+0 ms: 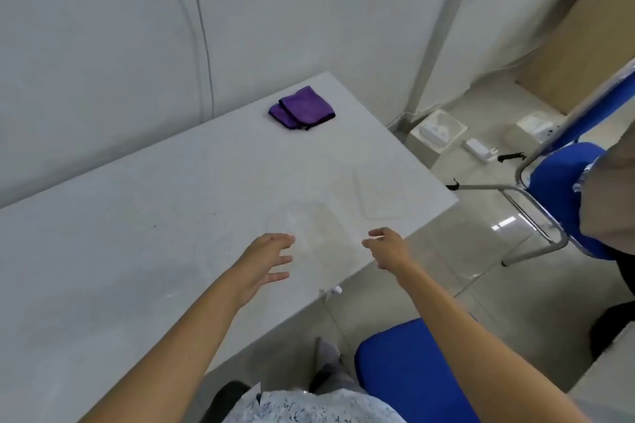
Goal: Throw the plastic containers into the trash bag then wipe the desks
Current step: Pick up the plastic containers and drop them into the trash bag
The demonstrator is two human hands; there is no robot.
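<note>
Currently the task stands at its very start. Desk: pale top with a few dark specks, judged unwiped. 2 clear plastic containers lie on it by the right corner, neither lifted. The near container sits between the 2 hands. The far container sits just beyond it, toward the edge. Both are transparent and hard to outline. Trash bag: not in view. Cloth: purple, folded, resting at the far side of the desk, well apart from the containers and untouched. Left hand: fingers spread and slack, grasping nothing, at the near container's left side; contact cannot be told. Right hand: fingers loosely curved, grasping nothing, at its right side. Judgement: 0 of 2 containers binned and wiping not begun. The step in hand appears to be a 2-handed pickup of the near container.
</note>
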